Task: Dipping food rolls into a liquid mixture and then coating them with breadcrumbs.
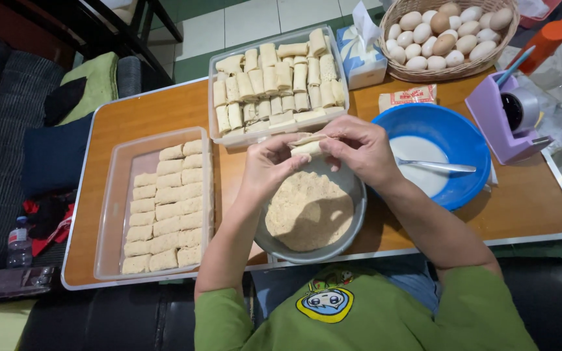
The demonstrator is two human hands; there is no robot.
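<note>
My left hand (269, 164) and my right hand (357, 147) together hold a pale rolled wrap (307, 147) by its two ends. They hover over the far rim of a grey bowl (357, 221) filled with tan breadcrumbs (309, 212). Just beyond my hands stands a clear container (214, 84) packed with several uncoated rolls (280, 81). At the left lies a clear tray (110, 214) with rows of crumb-coated rolls (165, 207).
A blue bowl (463, 140) with white batter and a spoon (436, 166) sits to the right. Behind it are a basket of eggs (447, 36), a tissue box (361, 55), a purple tape dispenser (507, 117) and an orange bottle (544, 44). A water bottle (18, 244) lies on the dark sofa at left.
</note>
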